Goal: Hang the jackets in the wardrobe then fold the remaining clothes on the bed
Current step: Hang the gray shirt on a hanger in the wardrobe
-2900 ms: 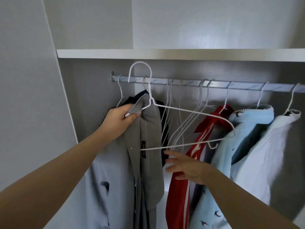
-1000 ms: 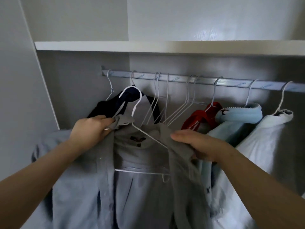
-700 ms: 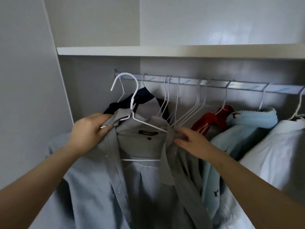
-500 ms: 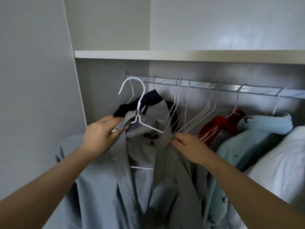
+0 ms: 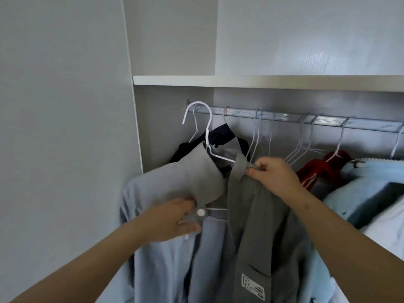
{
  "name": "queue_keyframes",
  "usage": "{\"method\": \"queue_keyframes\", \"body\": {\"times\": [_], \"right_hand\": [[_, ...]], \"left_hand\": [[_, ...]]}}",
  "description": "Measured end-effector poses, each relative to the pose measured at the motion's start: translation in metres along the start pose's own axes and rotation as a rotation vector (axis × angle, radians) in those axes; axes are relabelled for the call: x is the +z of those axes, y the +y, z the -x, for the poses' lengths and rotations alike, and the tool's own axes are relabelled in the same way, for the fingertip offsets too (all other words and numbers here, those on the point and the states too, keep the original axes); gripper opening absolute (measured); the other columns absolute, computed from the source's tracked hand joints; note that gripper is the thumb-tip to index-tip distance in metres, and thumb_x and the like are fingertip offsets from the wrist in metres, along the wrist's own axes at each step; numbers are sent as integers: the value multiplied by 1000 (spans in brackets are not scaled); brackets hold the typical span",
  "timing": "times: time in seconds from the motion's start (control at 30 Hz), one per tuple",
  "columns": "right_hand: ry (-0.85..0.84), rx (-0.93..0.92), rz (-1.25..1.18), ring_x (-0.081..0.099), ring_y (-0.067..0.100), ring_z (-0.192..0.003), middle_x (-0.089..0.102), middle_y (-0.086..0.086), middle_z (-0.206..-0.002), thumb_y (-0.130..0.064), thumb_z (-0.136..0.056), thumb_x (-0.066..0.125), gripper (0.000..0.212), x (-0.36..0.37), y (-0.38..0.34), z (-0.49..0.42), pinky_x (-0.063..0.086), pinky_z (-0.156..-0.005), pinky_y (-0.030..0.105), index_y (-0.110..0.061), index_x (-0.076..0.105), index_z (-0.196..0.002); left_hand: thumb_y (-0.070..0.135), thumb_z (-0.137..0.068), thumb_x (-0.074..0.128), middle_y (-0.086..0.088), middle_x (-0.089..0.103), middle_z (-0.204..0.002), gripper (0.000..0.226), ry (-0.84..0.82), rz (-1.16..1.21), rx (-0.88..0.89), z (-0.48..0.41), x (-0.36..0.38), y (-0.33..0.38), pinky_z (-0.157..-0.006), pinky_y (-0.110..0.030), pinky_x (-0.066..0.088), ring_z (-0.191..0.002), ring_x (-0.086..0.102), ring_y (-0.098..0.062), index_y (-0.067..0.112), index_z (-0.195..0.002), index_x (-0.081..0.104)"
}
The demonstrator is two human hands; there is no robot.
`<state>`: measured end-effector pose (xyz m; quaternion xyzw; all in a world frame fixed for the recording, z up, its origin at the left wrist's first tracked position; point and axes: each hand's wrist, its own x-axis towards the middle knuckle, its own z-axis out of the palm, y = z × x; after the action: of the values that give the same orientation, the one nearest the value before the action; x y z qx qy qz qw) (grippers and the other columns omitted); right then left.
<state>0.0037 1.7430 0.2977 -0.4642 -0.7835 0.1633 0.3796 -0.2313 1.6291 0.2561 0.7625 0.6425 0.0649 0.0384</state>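
Note:
A grey-blue jacket (image 5: 166,254) is draped over a white wire hanger (image 5: 207,132) in front of the open wardrobe. The hanger's hook stands near the left end of the metal rail (image 5: 328,120); I cannot tell whether it rests on the rail. My right hand (image 5: 275,176) pinches the jacket's right collar at the shoulder. My left hand (image 5: 172,217) is at the left front edge by a white button (image 5: 200,212), thumb and fingers on the cloth. A patch with the letter R (image 5: 252,286) shows on the right front panel.
On the rail hang a dark navy garment (image 5: 220,136), several empty white hangers (image 5: 301,147), a red jacket (image 5: 321,169) and a light blue jacket (image 5: 367,189). A white shelf (image 5: 262,80) runs above the rail. The wardrobe's side panel (image 5: 135,127) stands at the left.
My left hand has let go of the left collar and dropped to the front edge by the button. My right hand stays on the right collar. The view shifted left.

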Motion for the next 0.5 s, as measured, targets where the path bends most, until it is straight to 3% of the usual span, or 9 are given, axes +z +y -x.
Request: {"method": "queue_keyframes", "body": {"times": [0.03, 0.07, 0.13, 0.17, 0.23, 0.27, 0.33, 0.4, 0.5], "right_hand": [[8, 9, 1, 44, 9, -56, 47, -3, -56, -25, -82, 69, 33, -1, -2, -1, 33, -58, 28, -12, 51, -58], [11, 19, 1, 45, 10, -56, 48, -3, -57, -25, -82, 69, 31, -1, -3, -2, 33, -59, 28, -9, 54, -61], [7, 36, -20, 44, 12, -56, 48, 1, -57, -23, -82, 70, 29, -2, -4, -2, 32, -58, 28, -4, 56, -65], [7, 39, -44, 45, 13, -57, 49, 3, -58, -22, -83, 70, 30, -2, -5, -2, 32, -59, 27, -1, 57, -66], [8, 45, -89, 46, 14, -59, 50, 6, -61, -20, -83, 69, 30, -3, -6, -1, 34, -61, 27, 5, 58, -69], [8, 47, -93, 46, 14, -59, 51, 6, -61, -19, -83, 69, 29, -5, -7, 0, 34, -62, 26, 4, 59, -69], [-3, 43, -97, 47, 12, -59, 52, 3, -60, -20, -83, 69, 26, -12, -9, 2, 36, -63, 26, -4, 59, -64], [-40, 31, -108, 49, 10, -60, 54, 0, -61, -20, -86, 66, 26, -22, -12, 3, 38, -62, 25, -13, 59, -62], [-169, 5, 32, 51, 12, -70, 56, 5, -71, -20, -91, 58, 25, -35, -15, 4, 37, -64, 25, -2, 62, -75]], "left_hand": [[76, -76, 39, 13, 54, -112, 66, 33, 78, 33, 0, -8, -3, -76, -19, 39, -89, 55, -6, 28, -120, 52], [83, -67, 35, 18, 55, -100, 73, 210, 134, 32, -1, -17, -9, -70, -16, 38, -81, 54, -3, 30, -112, 58], [77, -70, 32, 11, 60, -89, 68, 654, 66, 39, -13, -31, -19, -69, -20, 40, -81, 59, -16, 24, -98, 65], [70, -75, 34, 3, 63, -97, 65, 749, -13, 21, -20, -38, -20, -75, -27, 43, -88, 60, -25, 21, -103, 64], [63, -83, 35, -6, 57, -118, 63, 592, -82, -82, -37, -50, -17, -87, -37, 42, -108, 55, -31, 20, -126, 51], [57, -89, 39, -8, 57, -119, 56, 491, -30, -111, -44, -53, -16, -89, -37, 41, -111, 54, -30, 18, -129, 47], [39, -94, 47, -12, 63, -107, 37, 466, 190, -124, -56, -54, -14, -81, -33, 41, -104, 57, -30, 11, -118, 54], [30, -94, 51, -11, 65, -96, 27, 551, 326, -84, -63, -54, -13, -73, -29, 38, -96, 58, -29, 9, -107, 60], [25, -93, 54, -1, 58, -77, 17, 588, 406, 11, -69, -49, -8, -63, -23, 31, -76, 54, -19, 10, -95, 62]]}}
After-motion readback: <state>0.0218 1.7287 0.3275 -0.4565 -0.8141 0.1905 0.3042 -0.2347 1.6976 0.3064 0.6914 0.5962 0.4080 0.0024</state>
